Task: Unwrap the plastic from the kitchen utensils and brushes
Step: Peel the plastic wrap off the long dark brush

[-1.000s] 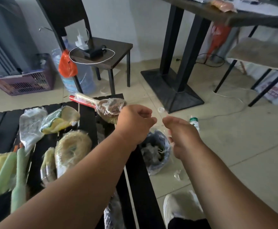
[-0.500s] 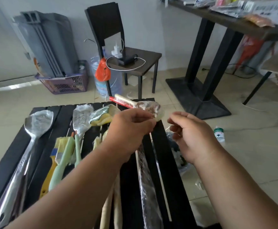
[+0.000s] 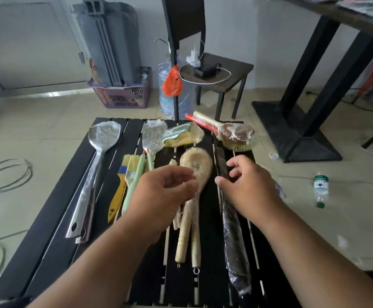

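While both hands hover over the black slatted table (image 3: 54, 218), neither grips anything that can be made out: the left hand (image 3: 161, 196) has its fingers loosely curled, thumb and forefinger near each other as if around a scrap of film, though whether any is there cannot be told; the right hand (image 3: 247, 187) is relaxed, fingers drooping toward the dark wrapped utensil (image 3: 234, 241). That utensil is the likely next piece — it lies right of the table's middle, directly under the right hand, its long axis running from the near edge of the table toward the far edge, its plastic bunched at the near end. The right hand is plainly the nearer; the left would have to cross over the wrapped wooden brushes (image 3: 192, 207) at the table's middle. Other wrapped pieces wait further off: the steel spatulas (image 3: 96, 165) toward the table's left side, the sponge (image 3: 181, 135) and the round scrubbing brush (image 3: 236, 134) at its far edge. The yellow pastry brush (image 3: 118, 192), left of middle, looks bare. Room is tight sideways — the dark utensil lies close to the table's right edge, beyond which the floor holds a small bottle (image 3: 321, 187) — so lifting upward and toward the body looks like the freest path.
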